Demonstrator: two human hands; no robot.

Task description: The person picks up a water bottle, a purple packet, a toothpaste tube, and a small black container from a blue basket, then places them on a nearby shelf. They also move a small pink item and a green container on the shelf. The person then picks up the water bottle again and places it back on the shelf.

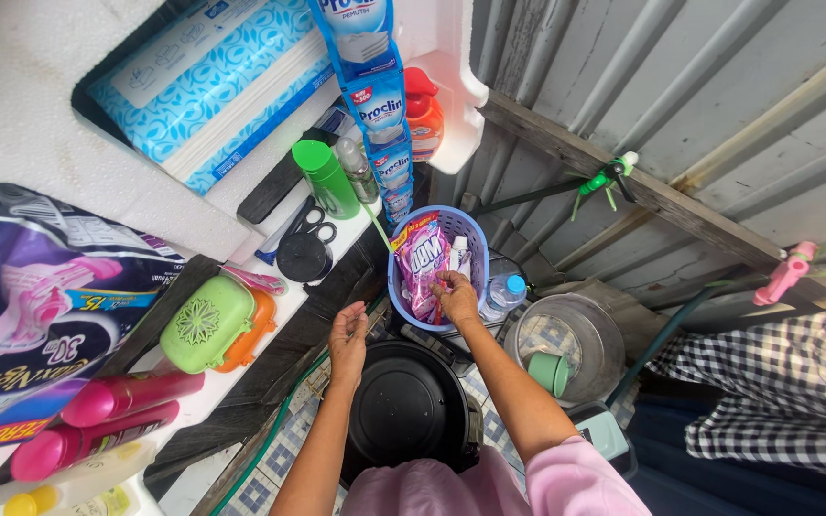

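A pink sachet (423, 268) in the basket (471, 232) is pinched by the right hand (455, 294); nothing is lifted out yet. The left hand (348, 341) is loosely curled, empty.

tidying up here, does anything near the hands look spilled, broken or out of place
Nothing stands out. The right hand reaches into the blue basket of pink sachets; the left hand hovers above the black round lid. No spills or damage show.
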